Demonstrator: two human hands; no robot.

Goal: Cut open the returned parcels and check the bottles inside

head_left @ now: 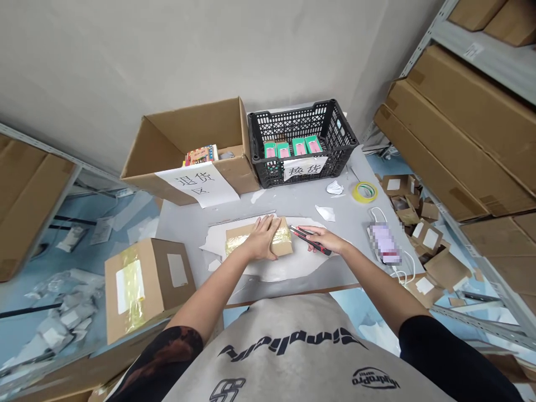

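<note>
We rest our left hand (262, 238) flat and open on top of a small brown cardboard parcel (281, 241), fingers spread across it and pressing down. Bands of shiny yellowish packing tape cross the parcel, which lies on an irregular white sheet (288, 269) near the middle of the grey bench (186, 237), close to its near edge.

Our right hand (325, 239) is closed around a red-and-black utility knife (310, 240), with the metal end pointing left and just beside the parcel's right end. We cannot tell whether the blade touches the tape.

Along the far edge of the bench stands an open brown cardboard box (188, 139), with colourful packages inside and a white handwritten Chinese sign (196, 184) on its front. To its right sits a black plastic mesh crate (301, 118), holding a row of green-and-pink boxes (293, 147) and carrying a second white paper sign (305, 168).

Nearer the right edge lie a roll of yellow-green tape (364, 192) and crumpled white paper scraps (325, 213). A white-corded device (384, 243) also lies there, but it is blurred too heavily to identify. Beyond the near left corner sits a closed, taped cardboard box (146, 285). Flat brown cartons (460, 123) fill the metal shelves on the right, and cardboard pieces (422, 251) lie in a heap beyond the right edge.
</note>
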